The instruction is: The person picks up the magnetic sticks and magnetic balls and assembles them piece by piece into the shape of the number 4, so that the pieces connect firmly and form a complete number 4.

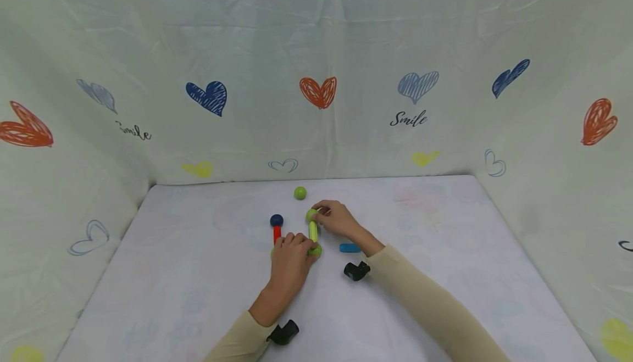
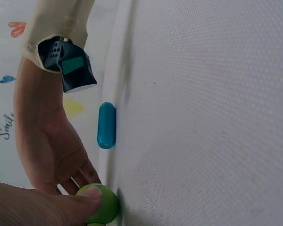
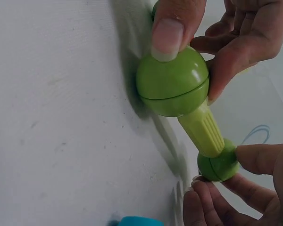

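Observation:
A light-green ridged stick stands between two green balls. My left hand pinches the near green ball between thumb and finger, low over the table. The far green ball is pinched by my right hand, its thumb on one side and fingers on the other. Just left of this piece lies a red stick with a dark blue ball on its far end. My left hand partly hides its near end, where a bit of green shows.
A loose green ball sits near the table's back edge. A blue stick lies beside my right forearm. Black wrist cameras hang under both sleeves. Behind the white table hangs a sheet printed with hearts.

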`<state>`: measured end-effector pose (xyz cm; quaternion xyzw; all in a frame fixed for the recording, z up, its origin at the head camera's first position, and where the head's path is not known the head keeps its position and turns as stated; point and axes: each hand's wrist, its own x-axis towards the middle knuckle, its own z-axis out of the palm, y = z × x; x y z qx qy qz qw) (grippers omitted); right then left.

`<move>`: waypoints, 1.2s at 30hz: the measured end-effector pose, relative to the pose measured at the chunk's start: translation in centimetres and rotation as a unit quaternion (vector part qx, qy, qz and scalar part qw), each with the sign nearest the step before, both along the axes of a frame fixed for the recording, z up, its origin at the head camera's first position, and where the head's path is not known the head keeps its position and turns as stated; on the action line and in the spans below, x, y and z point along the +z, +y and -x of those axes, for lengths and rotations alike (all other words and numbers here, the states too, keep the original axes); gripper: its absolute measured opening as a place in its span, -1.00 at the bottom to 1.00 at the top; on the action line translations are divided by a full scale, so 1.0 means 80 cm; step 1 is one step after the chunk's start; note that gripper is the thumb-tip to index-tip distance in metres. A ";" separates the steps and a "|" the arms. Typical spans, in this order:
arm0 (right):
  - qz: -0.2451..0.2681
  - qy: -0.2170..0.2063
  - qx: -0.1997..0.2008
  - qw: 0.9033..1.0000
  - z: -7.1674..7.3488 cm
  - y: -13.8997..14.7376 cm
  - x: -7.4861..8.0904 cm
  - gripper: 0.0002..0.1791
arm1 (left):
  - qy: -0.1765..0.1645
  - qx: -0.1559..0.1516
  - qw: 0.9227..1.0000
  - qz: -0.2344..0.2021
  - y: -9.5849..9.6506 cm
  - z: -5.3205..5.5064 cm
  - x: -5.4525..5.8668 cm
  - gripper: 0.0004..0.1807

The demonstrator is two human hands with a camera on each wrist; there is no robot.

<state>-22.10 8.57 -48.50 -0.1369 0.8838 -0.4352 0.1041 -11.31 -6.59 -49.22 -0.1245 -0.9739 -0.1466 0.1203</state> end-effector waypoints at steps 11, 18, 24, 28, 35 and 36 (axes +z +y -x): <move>-0.021 0.031 -0.002 0.999 -0.033 0.033 -0.001 -0.67 | -0.012 -0.001 1.000 -0.003 0.003 0.002 0.000 -0.72; -0.066 0.065 0.006 0.996 -0.066 0.065 -0.005 -0.73 | -0.012 -0.006 1.000 0.010 0.000 0.004 0.001 -0.70; -0.090 0.076 0.026 0.993 -0.084 0.086 -0.015 -0.71 | -0.017 -0.006 1.000 -0.001 -0.004 0.005 0.003 -0.68; -0.093 0.095 0.037 0.990 -0.087 0.091 -0.019 -0.72 | -0.028 -0.008 1.000 -0.010 -0.006 0.005 0.005 -0.66; -0.098 0.102 0.049 0.989 -0.089 0.088 -0.020 -0.74 | -0.063 -0.031 0.997 -0.028 -0.012 0.010 0.007 -0.67; -0.098 0.100 0.048 0.989 -0.090 0.087 -0.019 -0.75 | -0.066 -0.035 0.997 -0.030 -0.013 0.010 0.007 -0.68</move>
